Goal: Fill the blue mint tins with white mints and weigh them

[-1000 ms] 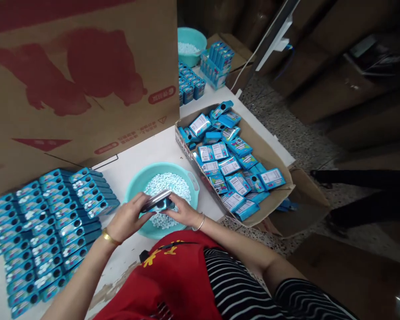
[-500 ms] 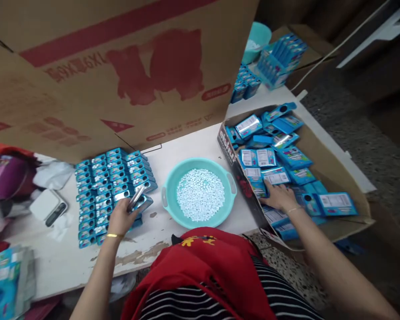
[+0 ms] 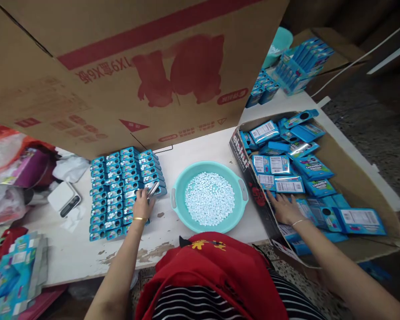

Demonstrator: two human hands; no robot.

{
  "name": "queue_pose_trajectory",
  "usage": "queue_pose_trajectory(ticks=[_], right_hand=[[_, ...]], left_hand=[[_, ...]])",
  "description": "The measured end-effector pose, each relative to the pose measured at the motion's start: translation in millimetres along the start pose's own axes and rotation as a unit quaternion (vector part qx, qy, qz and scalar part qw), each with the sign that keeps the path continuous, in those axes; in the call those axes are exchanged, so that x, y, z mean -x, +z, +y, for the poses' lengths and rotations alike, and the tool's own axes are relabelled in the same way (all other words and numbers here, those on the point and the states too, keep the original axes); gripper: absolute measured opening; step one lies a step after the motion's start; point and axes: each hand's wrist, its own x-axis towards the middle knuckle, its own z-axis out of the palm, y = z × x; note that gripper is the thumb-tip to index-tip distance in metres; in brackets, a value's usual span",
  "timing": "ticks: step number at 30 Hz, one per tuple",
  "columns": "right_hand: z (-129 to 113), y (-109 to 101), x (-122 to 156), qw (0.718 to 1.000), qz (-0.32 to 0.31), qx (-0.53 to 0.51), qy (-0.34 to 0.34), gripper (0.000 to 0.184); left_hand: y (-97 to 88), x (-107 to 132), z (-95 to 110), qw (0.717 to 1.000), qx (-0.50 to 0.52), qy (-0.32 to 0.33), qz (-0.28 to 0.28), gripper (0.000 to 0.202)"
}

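My left hand [image 3: 142, 206] is closed around a small shiny metal tool [image 3: 153, 188], scoop-like, its exact kind unclear. It rests at the right front of rows of small blue boxes [image 3: 115, 186], several topped with white pellets around a dark round opening. My right hand [image 3: 284, 209] reaches into an open cardboard tray [image 3: 242, 155], fingers spread over the blue packs [image 3: 288, 184] at its near left side. Between my hands stands a turquoise basin [image 3: 178, 215] with white pellets [image 3: 210, 198] in it.
A large upright cardboard carton [image 3: 186, 115] walls off the back of the worn white table [image 3: 160, 253]. At left are a small digital scale [image 3: 62, 198], plastic bags [image 3: 70, 168] and flattened blue cartons [image 3: 16, 271]. Another basin [image 3: 282, 42] and more boxed packs [image 3: 303, 64] sit at back right.
The whole view has shifted, with the scene sliding rightward. My left hand stays by the rows with the metal tool, and my right hand stays over the packs, now nearer the tray's left wall.
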Motion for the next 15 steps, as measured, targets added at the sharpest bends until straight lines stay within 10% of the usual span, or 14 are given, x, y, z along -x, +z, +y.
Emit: queue_pose_trajectory(ticks=[5, 10, 15], right_hand=[[-8.5, -16.3, 6.6, 0.994, 0.072, -0.071, -0.034, 0.084], [10.3, -25.2, -5.0, 0.98, 0.084, -0.183, -0.007, 0.085], [24.9, -16.8, 1.1, 0.942, 0.117, -0.312, -0.034, 0.064]], left_hand=[[-5.9, 1.9, 27.1, 0.984, 0.128, 0.109, 0.064, 0.042], [6.0, -15.4, 98.0, 0.936, 0.21, 0.273, -0.069, 0.034], [12.3, -31.2, 138.8, 0.933, 0.169, 0.29, -0.131, 0.033]])
